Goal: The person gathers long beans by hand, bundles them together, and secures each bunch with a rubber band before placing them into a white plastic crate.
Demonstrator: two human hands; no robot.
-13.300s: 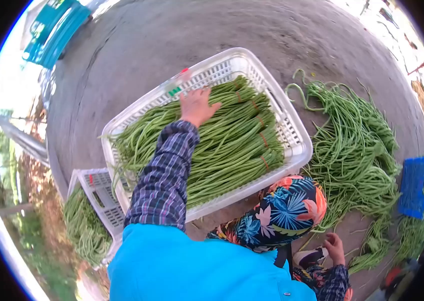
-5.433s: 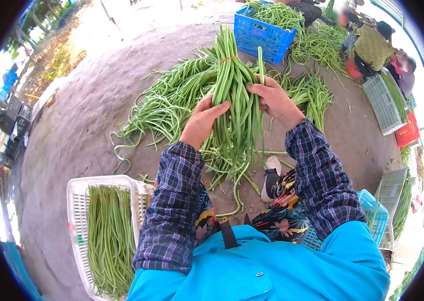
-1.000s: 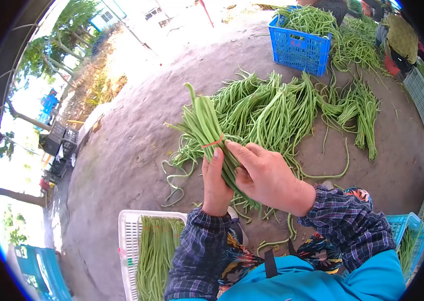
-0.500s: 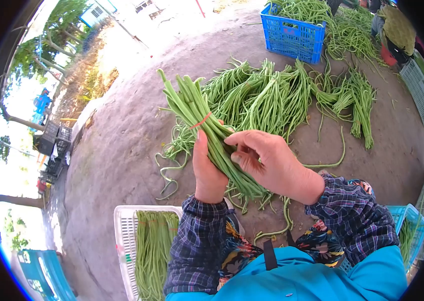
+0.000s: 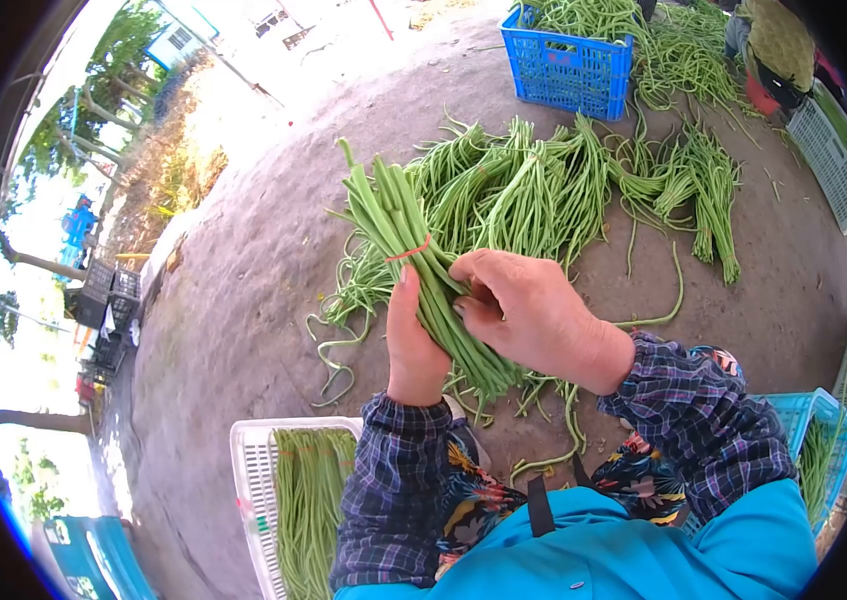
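Note:
A bundle of long green beans, bound by a thin red band, is held slantwise in front of me. My left hand wraps around it from below, thumb lying along the beans just under the band. My right hand touches the bundle's right side, index finger and thumb bent together at the beans; exactly which beans they pinch is hidden. Behind the bundle, a heap of long beans is spread on the ground.
A white crate with banded beans stands at my left, and a light-blue crate at my right. Farther off are a blue crate heaped with beans, a grey crate and a person. Stray beans lie on the ground.
The bundle appears slightly right and lower, still in my left hand. My right thumb and index finger have drawn closer together against the beans. The view has shifted a little.

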